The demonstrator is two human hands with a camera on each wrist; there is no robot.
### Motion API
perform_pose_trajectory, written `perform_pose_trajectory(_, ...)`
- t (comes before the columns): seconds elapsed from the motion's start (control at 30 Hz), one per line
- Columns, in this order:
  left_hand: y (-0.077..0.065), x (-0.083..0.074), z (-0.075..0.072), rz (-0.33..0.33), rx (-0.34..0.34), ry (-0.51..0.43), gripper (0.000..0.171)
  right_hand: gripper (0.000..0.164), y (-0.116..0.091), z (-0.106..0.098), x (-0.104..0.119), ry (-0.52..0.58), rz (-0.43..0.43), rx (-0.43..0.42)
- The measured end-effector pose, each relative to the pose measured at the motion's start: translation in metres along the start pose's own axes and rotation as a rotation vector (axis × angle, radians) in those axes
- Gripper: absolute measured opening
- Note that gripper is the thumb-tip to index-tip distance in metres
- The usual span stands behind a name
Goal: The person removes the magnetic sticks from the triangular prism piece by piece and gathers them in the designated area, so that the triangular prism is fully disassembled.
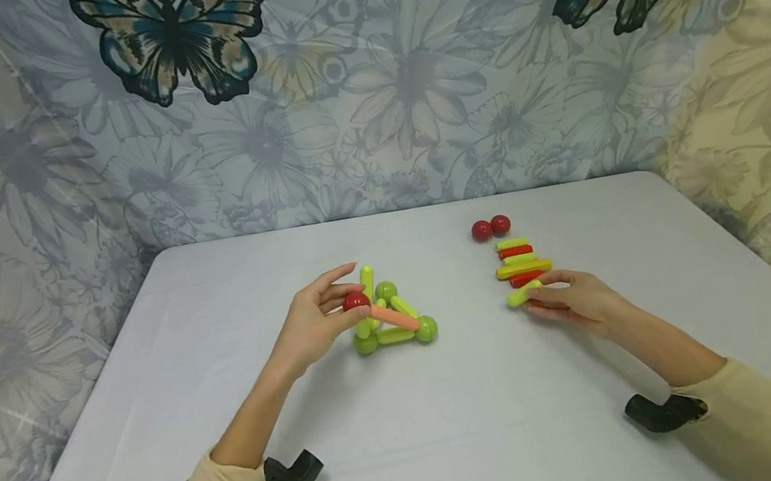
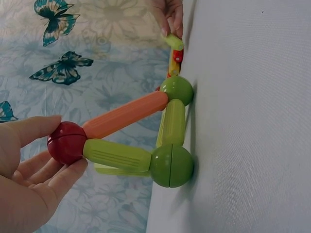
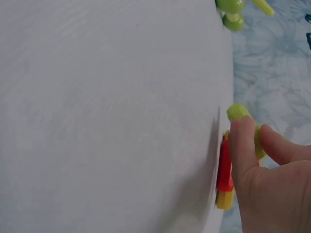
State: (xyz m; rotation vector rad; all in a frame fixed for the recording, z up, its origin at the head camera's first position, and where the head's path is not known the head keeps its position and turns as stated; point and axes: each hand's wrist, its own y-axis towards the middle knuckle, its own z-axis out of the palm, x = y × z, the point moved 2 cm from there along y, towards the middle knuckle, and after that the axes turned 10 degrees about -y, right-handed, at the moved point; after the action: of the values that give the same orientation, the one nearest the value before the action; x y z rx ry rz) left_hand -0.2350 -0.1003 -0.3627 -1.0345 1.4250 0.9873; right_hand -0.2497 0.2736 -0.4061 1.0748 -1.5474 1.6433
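My left hand [image 1: 315, 320] pinches a red ball [image 2: 67, 143] between thumb and fingertips. From that ball an orange rod [image 2: 125, 114] and a light green rod [image 2: 118, 154] slope down to green balls [image 2: 172, 165] at the base. More light green rods [image 1: 395, 335] link the base balls on the table, and one rod [image 1: 366, 279] sticks up at the back of this frame. To the right, my right hand [image 1: 575, 302] pinches a light green rod [image 1: 522, 293] between thumb and fingers, raised just over the near end of a row of rods.
The row holds light green, red [image 1: 526, 279] and yellow rods [image 1: 524, 268] lying side by side. Two red balls [image 1: 490, 227] sit beyond it near the back edge of the white table [image 1: 456, 428]. A wall with butterflies [image 1: 176, 40] rises behind.
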Motion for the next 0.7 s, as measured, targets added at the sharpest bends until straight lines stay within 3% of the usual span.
perform_pose_trajectory(0.23,0.000,0.000,0.000,0.011,0.006,-0.003,0.063,0.056,0.003,-0.009,-0.006,-0.048,0.031,-0.036)
perform_pose_trajectory(0.4,0.000,0.000,0.000,0.013,0.006,-0.004,0.063,0.067,0.007,-0.013,-0.007,-0.099,0.059,-0.072)
perform_pose_trajectory(0.7,0.000,0.000,0.001,0.006,0.000,-0.004,0.062,0.067,0.009,-0.014,-0.005,0.005,0.087,-0.091)
